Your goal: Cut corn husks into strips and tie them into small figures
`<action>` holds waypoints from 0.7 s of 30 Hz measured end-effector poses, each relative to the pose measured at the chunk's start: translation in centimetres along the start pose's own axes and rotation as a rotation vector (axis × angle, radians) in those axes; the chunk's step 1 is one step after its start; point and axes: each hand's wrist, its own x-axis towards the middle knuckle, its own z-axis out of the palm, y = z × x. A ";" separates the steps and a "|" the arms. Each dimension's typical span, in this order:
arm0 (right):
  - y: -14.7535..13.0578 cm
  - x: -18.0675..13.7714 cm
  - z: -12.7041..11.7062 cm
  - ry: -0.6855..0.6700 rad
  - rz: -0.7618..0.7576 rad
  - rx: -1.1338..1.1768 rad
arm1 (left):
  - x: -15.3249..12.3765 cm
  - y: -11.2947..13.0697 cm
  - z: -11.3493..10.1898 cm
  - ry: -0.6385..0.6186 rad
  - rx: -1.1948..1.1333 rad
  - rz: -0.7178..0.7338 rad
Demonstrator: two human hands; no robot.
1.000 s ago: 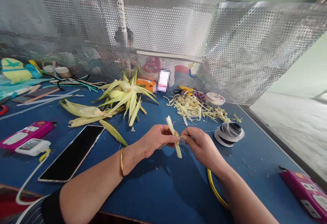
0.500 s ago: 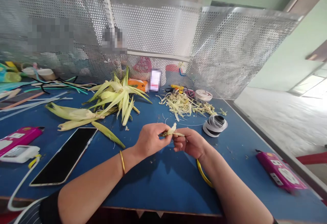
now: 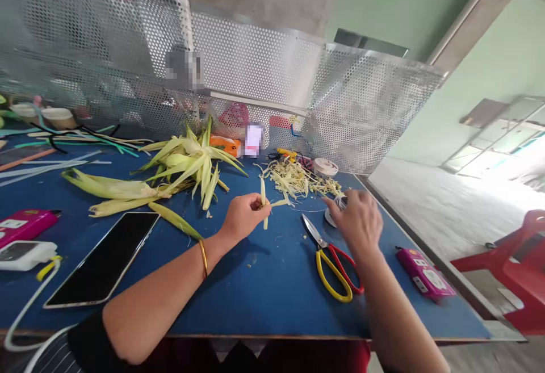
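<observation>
since the earlier frame, the bare right hand (image 3: 361, 219) is being moved away from the bare left hand (image 3: 244, 217), toward the white-and-black spool of thread (image 3: 330, 218), and the steel scissors with yellow and red loop handles (image 3: 325, 244) are being exposed on the flat blue tabletop (image 3: 272, 293). the pale yellow-green strip of husk (image 3: 263, 188) is being pinched between the left thumb and fingers, above the tabletop. whether the partly hidden spool is being gripped cannot be told.
</observation>
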 end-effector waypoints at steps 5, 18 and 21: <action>3.3 3.0 1.2 -0.367 0.139 -0.267 | 0.3 -0.7 0.6 -0.054 -0.308 -0.202; 4.3 4.7 0.7 -0.377 -0.282 -0.032 | -0.1 0.0 0.8 -0.087 -0.429 -0.262; 1.5 2.7 2.7 -0.426 -0.338 0.096 | -0.2 0.1 0.8 -0.106 -0.518 -0.360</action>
